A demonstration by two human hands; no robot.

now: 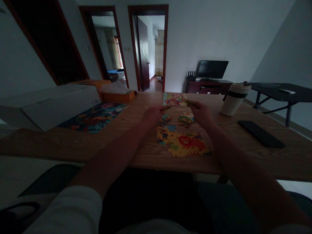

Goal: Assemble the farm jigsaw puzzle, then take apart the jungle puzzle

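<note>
My left hand (153,114) pinches a small puzzle piece (167,107) that juts out to the right of its fingertips. Another puzzle piece (189,103) is gripped by my right hand (202,113), its fingers pointing left. Below the hands lies a partly joined jigsaw puzzle (187,142), yellow with a red lion and an uneven upper edge. Between it and my hands are two groups of loose pieces, a left pile (165,119) and a right pile (186,119). Beyond them rests a colourful picture sheet (174,97).
On the left, a dark floral puzzle or sheet (101,116) lies beside a long white box (59,103) and an orange tissue box (120,94). At right stand a white tumbler (234,100) and a flat black object (260,133). The wooden table (133,154) ends close to my lap.
</note>
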